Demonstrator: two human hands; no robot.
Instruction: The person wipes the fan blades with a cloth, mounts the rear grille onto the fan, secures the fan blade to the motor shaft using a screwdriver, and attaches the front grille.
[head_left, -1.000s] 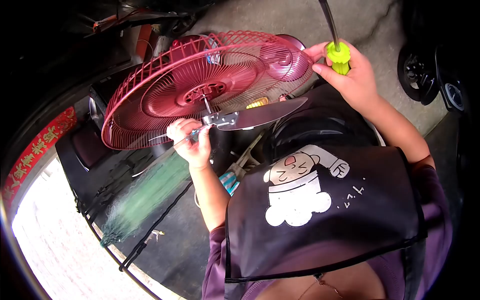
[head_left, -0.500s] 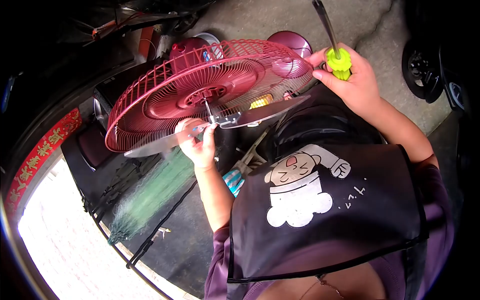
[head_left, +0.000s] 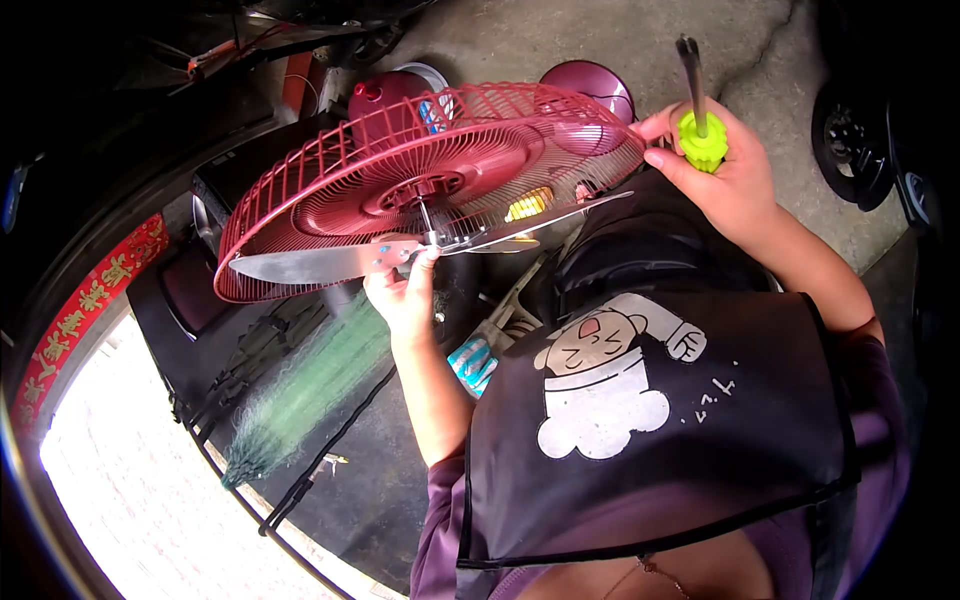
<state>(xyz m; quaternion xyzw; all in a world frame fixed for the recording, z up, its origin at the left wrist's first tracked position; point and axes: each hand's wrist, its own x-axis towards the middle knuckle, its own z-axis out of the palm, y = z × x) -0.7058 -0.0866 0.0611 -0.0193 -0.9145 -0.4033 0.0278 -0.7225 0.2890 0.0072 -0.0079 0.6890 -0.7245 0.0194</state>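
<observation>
A maroon fan's wire guard [head_left: 325, 185] is tilted in front of me, with a thin metal shaft [head_left: 425, 214] standing out of its center. At the end of that shaft is a metal fan blade [head_left: 300, 265], and my left hand [head_left: 404, 292] pinches it close to the hub. My right hand [head_left: 738, 180] is closed around a screwdriver [head_left: 704, 148] with a bright yellow-green handle, its dark shank pointing up. The thumb and fingertips of that same hand also touch the guard's right rim. Fingers partly hide the hub fitting.
Behind the guard are a maroon motor housing [head_left: 385, 105] and a shiny round maroon piece [head_left: 590, 90]. A green net bundle [head_left: 315, 385] lies at lower left near a black pole. A dark wheel [head_left: 850, 140] stands on the concrete at right.
The fan blades have turned a little about the shaft, the left one now showing a flatter face. Guard, screwdriver and both hands sit slightly farther right in view; the screwdriver is lower and more upright.
</observation>
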